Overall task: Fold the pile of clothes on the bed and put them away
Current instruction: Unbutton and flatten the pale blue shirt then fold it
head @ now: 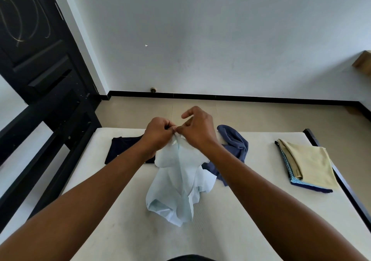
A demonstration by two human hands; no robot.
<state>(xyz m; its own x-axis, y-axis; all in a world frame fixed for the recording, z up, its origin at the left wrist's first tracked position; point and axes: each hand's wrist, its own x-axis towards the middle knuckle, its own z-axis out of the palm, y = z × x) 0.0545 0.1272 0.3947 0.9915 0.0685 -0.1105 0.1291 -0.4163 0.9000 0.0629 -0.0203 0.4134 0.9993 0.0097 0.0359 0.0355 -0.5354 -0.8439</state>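
Observation:
A pale blue shirt (178,182) hangs from both my hands above the white mattress (112,220), its lower part bunched on the bed. My left hand (158,133) and my right hand (197,129) pinch its top edge close together, fingertips almost touching. Behind the shirt, a crumpled blue garment (233,146) lies to the right and a flat dark navy garment (125,148) to the left, partly hidden by my left arm. A folded stack with a beige piece on top (309,165) rests at the mattress's right edge.
The black bed frame (341,176) runs along the right side of the mattress. A black door (34,46) stands open at the left. Beige floor (261,116) and a white wall lie beyond the bed. A wooden item (363,62) shows at the far right.

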